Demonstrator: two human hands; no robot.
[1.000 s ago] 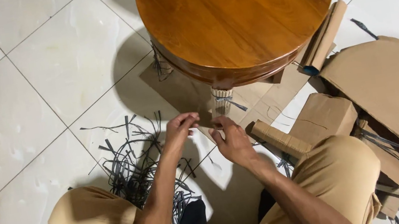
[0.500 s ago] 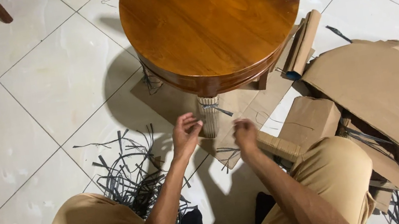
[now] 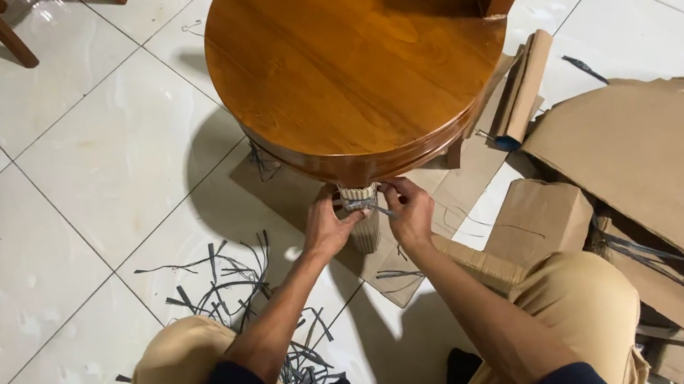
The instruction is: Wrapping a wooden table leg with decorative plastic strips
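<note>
No boxes or bins with anything inside them here, just flattened cardboard (image 3: 668, 147) spread over the tile floor (image 3: 79, 171) to the person's right, plus a folded cardboard piece (image 3: 541, 219) sitting right by their right knee and a rolled cardboard tube (image 3: 520, 93) leaning near the edge of the table. The round wooden table (image 3: 354, 42) fills the top middle of the view, and one of its legs is wrapped in corrugated cardboard (image 3: 363, 225) just under the tabletop rim. A thin grey strap (image 3: 360, 205) runs around the top of that wrapped leg, and that's where both hands are. The left hand (image 3: 327, 227) is on the left side of the leg with its fingers curled in and pinching the strap, and the right hand (image 3: 410, 208) is on the right side, fingers closed on the strap's loose end where it sticks out. So the strap sits right between the two sets of fingertips, touching both. A messy pile of cut grey strap pieces (image 3: 229, 294) lies on the floor by the person's left knee, and more of them are tangled in the cardboard on the far right. A sheet of cardboard lies flat under the table too.
</note>
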